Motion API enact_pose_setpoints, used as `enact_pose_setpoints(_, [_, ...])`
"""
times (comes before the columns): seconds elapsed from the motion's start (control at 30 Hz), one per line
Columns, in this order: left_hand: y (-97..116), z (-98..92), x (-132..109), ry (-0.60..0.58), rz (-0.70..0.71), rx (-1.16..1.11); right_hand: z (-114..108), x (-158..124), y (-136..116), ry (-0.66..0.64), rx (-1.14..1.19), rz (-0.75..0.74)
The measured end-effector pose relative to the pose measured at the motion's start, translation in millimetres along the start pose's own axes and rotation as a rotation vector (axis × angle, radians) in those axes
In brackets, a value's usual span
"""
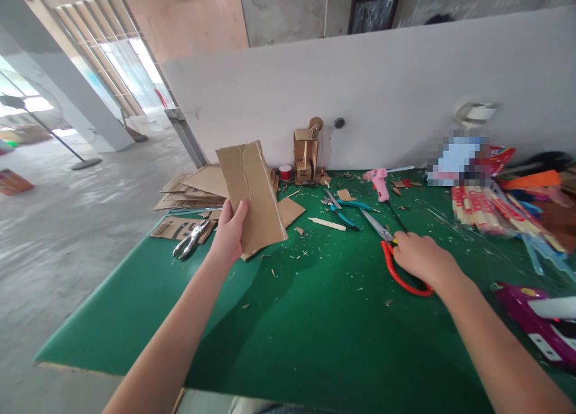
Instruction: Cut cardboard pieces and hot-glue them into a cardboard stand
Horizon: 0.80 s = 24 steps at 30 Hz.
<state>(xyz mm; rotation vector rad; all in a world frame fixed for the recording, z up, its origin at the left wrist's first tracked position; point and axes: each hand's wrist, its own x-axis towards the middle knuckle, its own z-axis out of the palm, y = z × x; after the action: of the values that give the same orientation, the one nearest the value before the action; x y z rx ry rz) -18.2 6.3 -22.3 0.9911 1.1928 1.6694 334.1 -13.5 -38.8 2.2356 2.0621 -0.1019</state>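
The green worktop [112,306] carries everything, and the two arms reach over it from its near edge. The largest thing in use is a flat cardboard piece [258,192], which stands tilted in the left hand [230,231]; the thumb lies on its face, and this hand grips it near the lower left side. Its long axis goes from upper left to lower right, and I cannot tell if its bottom corner touches the worktop.

Next in size are the red-handled scissors [377,227], well apart to the right of the cardboard. The right hand [420,255] is closed over their handle near the pivot; how firmly, I cannot tell. The relation which seems to matter most is this: the blades point forward and to the left, ahead of the cardboard rather than straight at it, and the right hand is the nearer one to them. Smaller, the teal-handled pliers [344,218] lie just beside the blade tips
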Motion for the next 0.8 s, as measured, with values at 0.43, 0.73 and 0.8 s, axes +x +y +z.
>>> enact_pose_setpoints(0.43, [-29.6,41.5,8.7,-0.029,-0.093,-0.141,5.9,-25.9,21.4,-0.084,-0.068,0.008])
enact_pose_setpoints(0.73, [-45.7,46.5,-2.0,-0.048,-0.028,-0.276,7.2,-23.2,20.7,0.022,0.042,0.116])
enact_pose_setpoints(0.8, [-48.7,46.2,-1.5,-0.029,-0.007,-0.264,9.4,-25.8,19.8,0.075,0.183,0.106])
